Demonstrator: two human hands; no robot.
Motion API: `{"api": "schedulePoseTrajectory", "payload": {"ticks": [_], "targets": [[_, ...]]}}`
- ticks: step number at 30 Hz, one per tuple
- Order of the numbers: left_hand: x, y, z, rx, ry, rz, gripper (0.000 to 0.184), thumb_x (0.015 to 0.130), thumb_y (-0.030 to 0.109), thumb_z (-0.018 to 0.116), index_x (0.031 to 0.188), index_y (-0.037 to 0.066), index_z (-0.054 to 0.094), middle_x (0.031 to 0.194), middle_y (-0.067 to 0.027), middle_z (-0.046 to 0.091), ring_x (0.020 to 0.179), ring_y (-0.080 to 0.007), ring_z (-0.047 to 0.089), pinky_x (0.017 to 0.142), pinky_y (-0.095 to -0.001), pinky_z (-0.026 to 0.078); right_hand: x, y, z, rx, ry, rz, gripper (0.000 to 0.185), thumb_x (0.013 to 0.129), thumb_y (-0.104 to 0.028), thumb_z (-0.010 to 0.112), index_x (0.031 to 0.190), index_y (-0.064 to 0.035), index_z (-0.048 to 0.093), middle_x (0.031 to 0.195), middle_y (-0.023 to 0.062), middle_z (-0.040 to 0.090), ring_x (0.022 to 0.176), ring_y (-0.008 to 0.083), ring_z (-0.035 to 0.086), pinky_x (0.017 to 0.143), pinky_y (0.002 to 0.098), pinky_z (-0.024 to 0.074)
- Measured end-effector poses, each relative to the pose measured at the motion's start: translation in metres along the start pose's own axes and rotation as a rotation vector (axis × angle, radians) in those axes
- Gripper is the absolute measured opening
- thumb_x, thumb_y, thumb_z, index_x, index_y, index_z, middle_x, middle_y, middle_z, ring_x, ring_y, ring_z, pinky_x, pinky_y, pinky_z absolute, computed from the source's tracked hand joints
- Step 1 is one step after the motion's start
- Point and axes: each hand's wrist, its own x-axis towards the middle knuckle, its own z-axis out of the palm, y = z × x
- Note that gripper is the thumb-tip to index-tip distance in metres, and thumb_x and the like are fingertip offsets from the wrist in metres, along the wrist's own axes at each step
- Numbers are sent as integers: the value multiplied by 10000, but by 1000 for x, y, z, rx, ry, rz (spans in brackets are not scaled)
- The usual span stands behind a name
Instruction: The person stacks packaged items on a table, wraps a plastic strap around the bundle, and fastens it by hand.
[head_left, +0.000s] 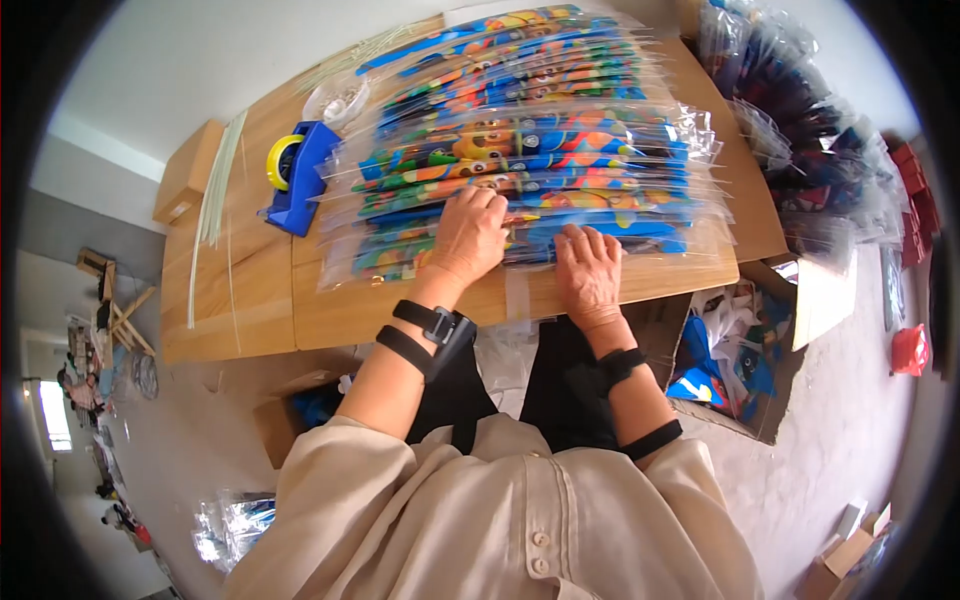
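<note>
A wide pile of clear plastic packets (540, 140) with colourful printed contents, mostly blue, red and green, lies in overlapping rows on the wooden table (262, 285). My left hand (472, 232) rests on the near rows with its fingers curled down onto a packet; the fingertips are partly hidden. My right hand (588, 262) lies just to its right, near the table's front edge, fingers bent over the nearest packets. What either hand pinches, if anything, cannot be made out. Black straps are round both forearms.
Left of the pile stand a blue tape dispenser (300, 180) with yellow tape and a clear tub (336, 100). Thin pale strips (212, 190) lie farther left beside a cardboard box (188, 172). An open carton (735, 350) sits below right; bagged items (820, 130) are heaped behind it.
</note>
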Motion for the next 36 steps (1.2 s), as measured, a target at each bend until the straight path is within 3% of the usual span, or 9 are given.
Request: {"api": "schedulePoseTrajectory", "payload": {"ticks": [6,8,12,16,20,26,28,32,36], "targets": [[8,-9,13,49,-88,-63,456,757,213,753,1149,30,610,1217,-121,609,1232,-298,494,933,-440,442,-6,-2,5,-19,-26,39,319,793,-163,555,1073,-17,603,1242,131,589,1081,274,541,927,446,389],[20,-16,13,1,-172,-103,520,773,343,749,1176,46,610,1245,-116,599,1234,-294,492,955,-458,430,-4,-3,3,-12,0,37,294,764,-123,606,1046,-38,625,1166,102,633,1049,276,571,903,455,401],[42,-26,16,-92,-344,-251,742,755,578,707,1287,78,579,1325,-139,562,1251,-303,488,1019,-489,392,-3,-1,-1,14,-20,33,283,749,-126,624,1025,-63,635,1287,98,567,1117,290,531,909,460,394],[66,-41,13,-150,-449,-247,712,725,497,752,1265,61,592,1303,-168,575,1225,-341,522,1001,-462,428,3,1,-2,97,-8,22,184,770,-136,577,908,-18,606,1400,157,467,1249,317,452,1034,501,335],[83,-41,11,-203,-558,-304,515,763,254,732,1207,22,617,1202,-216,634,1149,-333,588,992,-397,452,10,4,-1,102,-108,19,162,789,-155,556,857,-11,589,1435,229,413,1337,362,382,1124,520,253],[83,-46,37,-105,-324,-207,399,795,194,715,1147,26,628,1041,-207,658,1062,-350,601,947,-425,461,23,7,2,119,-182,7,221,794,-122,528,950,34,537,1421,326,373,1374,442,311,1158,557,173],[82,-47,40,53,-240,-39,245,836,138,651,1044,12,627,902,-224,643,937,-393,614,831,-460,488,28,8,-1,123,-238,13,245,767,-115,539,954,43,527,1408,348,373,1362,463,319,1154,557,182],[98,-43,21,19,-311,-31,101,867,87,567,930,17,604,816,-247,620,846,-424,614,709,-481,484,23,10,12,138,-249,37,284,743,-111,546,971,56,515,1388,360,386,1349,474,332,1152,552,195],[98,-21,-24,-175,68,10,64,832,22,532,853,56,583,753,-225,605,761,-424,615,622,-488,469,20,10,15,171,-221,53,304,746,-117,543,992,59,510,1378,361,399,1341,476,341,1150,541,208]]}}
